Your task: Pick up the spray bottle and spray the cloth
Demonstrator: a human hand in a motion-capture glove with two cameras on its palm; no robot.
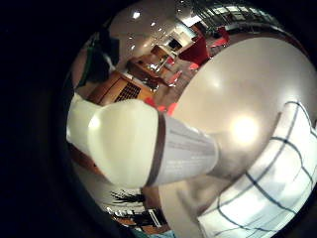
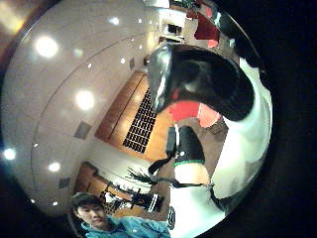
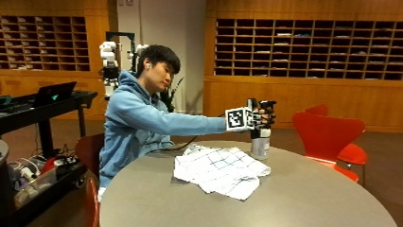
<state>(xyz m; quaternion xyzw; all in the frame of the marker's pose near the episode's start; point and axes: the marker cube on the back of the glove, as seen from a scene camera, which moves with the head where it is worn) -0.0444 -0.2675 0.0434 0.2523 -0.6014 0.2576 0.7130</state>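
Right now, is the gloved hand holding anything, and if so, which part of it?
Yes. The right hand grips the spray bottle by its top, around the neck and sprayer head, with the bottle's body hanging below the hand above the table, beside the cloth.

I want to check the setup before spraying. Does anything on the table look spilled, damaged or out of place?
Nothing stands out. The checked cloth lies crumpled on the round table, with no wet patch or spill visible. The gloved right hand grips the spray bottle upright beside the cloth; whether its base touches the table is unclear.
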